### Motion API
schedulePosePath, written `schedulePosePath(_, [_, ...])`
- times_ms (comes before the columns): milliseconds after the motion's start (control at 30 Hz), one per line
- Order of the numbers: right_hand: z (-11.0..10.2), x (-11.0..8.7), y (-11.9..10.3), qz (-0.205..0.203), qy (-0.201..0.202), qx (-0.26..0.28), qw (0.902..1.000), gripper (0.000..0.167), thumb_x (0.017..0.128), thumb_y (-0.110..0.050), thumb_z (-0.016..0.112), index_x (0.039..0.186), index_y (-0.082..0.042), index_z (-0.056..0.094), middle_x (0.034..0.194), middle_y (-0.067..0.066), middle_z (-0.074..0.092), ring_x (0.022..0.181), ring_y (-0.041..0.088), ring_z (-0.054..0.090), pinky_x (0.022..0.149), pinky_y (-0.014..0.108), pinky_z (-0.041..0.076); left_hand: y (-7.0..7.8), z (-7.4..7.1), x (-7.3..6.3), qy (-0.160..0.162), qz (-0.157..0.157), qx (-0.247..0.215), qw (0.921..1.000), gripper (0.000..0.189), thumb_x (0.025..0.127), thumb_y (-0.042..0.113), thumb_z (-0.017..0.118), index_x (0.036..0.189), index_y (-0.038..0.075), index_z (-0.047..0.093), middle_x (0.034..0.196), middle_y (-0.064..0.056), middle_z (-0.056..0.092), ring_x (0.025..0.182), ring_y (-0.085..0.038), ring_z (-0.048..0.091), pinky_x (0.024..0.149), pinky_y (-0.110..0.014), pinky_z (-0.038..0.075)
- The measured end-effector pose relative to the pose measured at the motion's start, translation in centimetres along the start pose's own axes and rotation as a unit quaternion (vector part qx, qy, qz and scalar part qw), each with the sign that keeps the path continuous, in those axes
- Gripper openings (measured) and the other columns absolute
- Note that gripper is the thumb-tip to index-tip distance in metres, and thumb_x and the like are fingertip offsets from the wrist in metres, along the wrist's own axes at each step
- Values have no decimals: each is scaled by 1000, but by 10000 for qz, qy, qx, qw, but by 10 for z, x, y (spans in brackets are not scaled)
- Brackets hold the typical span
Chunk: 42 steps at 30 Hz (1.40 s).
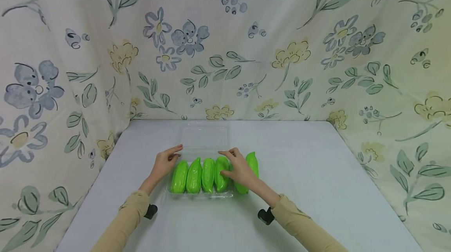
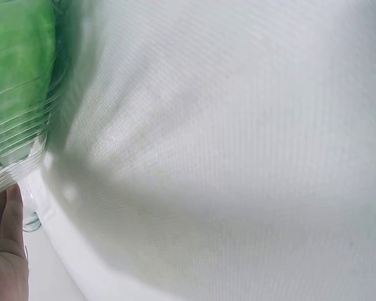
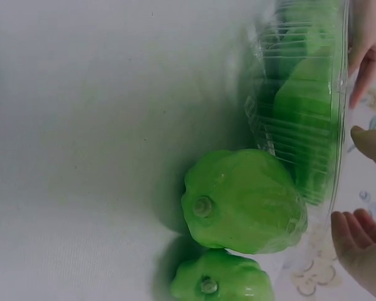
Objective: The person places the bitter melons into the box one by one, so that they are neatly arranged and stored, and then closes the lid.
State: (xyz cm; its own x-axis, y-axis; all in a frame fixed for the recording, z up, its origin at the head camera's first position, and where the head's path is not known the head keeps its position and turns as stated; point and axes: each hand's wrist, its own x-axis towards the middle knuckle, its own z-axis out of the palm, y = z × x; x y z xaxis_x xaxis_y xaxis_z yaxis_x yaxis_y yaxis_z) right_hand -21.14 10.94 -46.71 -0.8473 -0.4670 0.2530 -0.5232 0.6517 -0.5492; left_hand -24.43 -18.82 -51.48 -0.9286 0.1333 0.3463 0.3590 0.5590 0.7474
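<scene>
A clear plastic clamshell box [image 1: 219, 195] lies with its lid [image 1: 205, 136] folded open toward the back. Several glossy green gourd-like vegetables [image 1: 194, 175] stand side by side in its base. Two more lie on the table at the right, one bumpy with a stub of stem [image 3: 244, 200], the other [image 1: 252, 164] beyond my right forearm. My left hand [image 1: 165, 162] is at the box's rear left corner, fingers extended at the rim. My right hand [image 1: 241, 167] reaches over the right end, thumb and fingers apart, thumb above the rightmost boxed gourd. Whether it touches anything, I cannot tell.
The box sits on a white-covered table [image 1: 299, 173]. A floral curtain [image 1: 225, 48] hangs behind and at both sides. Small black wrist cameras, such as the one under the right wrist [image 1: 266, 216], hang below the sleeves.
</scene>
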Motion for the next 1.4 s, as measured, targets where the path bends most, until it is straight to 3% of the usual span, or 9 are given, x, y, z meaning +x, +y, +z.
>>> schedulePosePath(300, [-1,0,-1,165,-28,198,9997,64,78,-15,77,136,-12,49,117,19,51,88,26,54,66,23,45,-1,0,0,-14,-32,-65,10000,39,89,-12,52,126,-2,59,134,-18,56,96,-33,69,82,-44,58])
schedulePosePath(600, [0,0,-1,14,6,305,9995,63,79,-15,77,136,-9,50,117,21,52,96,31,57,67,24,50,-1,1,0,-25,-47,-83,10000,39,89,-11,51,126,-2,59,134,-18,56,96,-33,69,81,-43,58])
schedulePosePath(933, [3,-1,1,57,7,545,9985,62,79,-14,76,136,-9,50,118,22,52,103,34,58,80,41,58,-1,1,0,68,74,32,9999,38,89,-11,51,125,-3,59,131,-19,58,95,-32,69,80,-42,59])
schedulePosePath(1400, [2,-5,1,78,62,1125,9936,62,79,-11,76,134,-4,50,113,21,54,101,33,60,85,40,58,-2,0,0,13,16,-106,9999,39,89,-12,51,126,-2,59,132,-18,58,96,-33,69,81,-43,58])
